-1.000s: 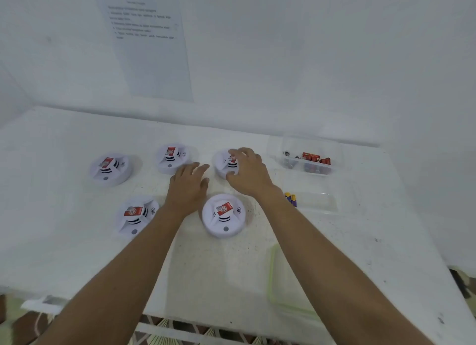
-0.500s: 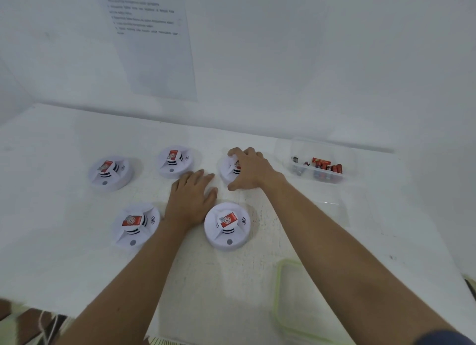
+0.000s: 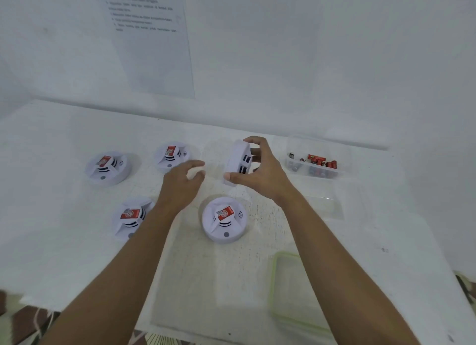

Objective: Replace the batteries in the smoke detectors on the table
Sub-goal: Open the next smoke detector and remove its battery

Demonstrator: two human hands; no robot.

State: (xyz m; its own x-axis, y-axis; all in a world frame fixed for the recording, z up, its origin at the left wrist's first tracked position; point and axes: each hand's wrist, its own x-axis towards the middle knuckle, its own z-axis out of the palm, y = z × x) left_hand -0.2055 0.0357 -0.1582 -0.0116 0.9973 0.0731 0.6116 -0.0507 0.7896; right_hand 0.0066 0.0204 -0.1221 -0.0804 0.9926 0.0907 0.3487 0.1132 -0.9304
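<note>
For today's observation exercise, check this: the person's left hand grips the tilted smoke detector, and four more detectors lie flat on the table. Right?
Wrong hand. The head view shows the right hand gripping the tilted smoke detector; the left hand is beside it, holding nothing. The rest stands.

Print on wall sheet [image 3: 149,43] blurred, unreadable; face of held detector [image 3: 237,162] seemingly hidden behind right grip [image 3: 260,174]

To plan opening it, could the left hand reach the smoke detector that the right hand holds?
Probably yes: the left hand hovers empty beside the smoke detector the right hand grips, with nothing between them.
</note>
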